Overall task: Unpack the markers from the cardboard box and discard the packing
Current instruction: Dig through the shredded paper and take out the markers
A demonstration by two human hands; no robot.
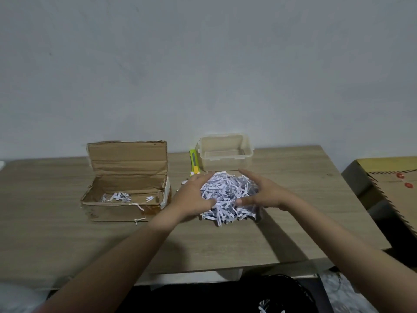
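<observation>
Shredded paper packing [228, 195] lies heaped on the surface [225, 240], cupped between left hand [195, 195] and right hand [261, 193], fingers spread against its sides. Step judged: gathering packing for discard; next calls for a firm scoop. Cardboard box [126, 184], left of left hand, holds scraps. Markers not visible; the bin's place is unknown

Markers unseen beneath shredded paper [228, 195]

Wooden table [225, 249] against plain grey wall [203, 64]
</observation>
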